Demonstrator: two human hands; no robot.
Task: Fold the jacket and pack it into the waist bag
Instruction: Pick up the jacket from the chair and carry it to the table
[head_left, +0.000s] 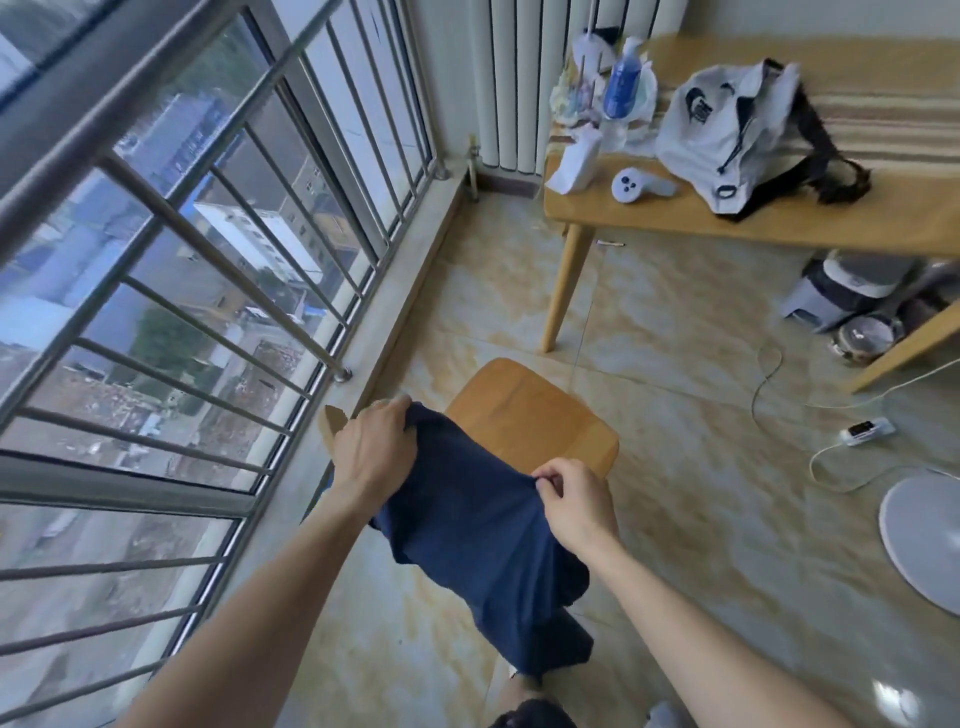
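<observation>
- Left hand (371, 449) closed on the top edge of one navy jacket (480, 540); right hand (574, 506) pinching the same edge with fingertips. Two hands, both gripping.
- Jacket hangs between the hands, in the air over the near edge of one wooden stool (535, 415), lower end trailing toward the person's legs.
- One wooden tabletop (779, 218) beyond the stool, by the radiator (519, 78); two table legs in view.
- One white waist bag (727, 130) with dark straps lies near the front edge of the tabletop, well apart from the jacket.
- One white round fan base (922, 540) on the floor at the right.
- One grey appliance (852, 291) under the tabletop, one glass-lidded pot (865, 338) just beside it.
- One blue bottle (623, 78) at the tabletop's back left corner, among crumpled white bags; count of bags unclear.
- One white handheld controller (636, 184) at the front edge of the tabletop, left of the waist bag.
- One white power strip (867, 431) with cable on the floor.
</observation>
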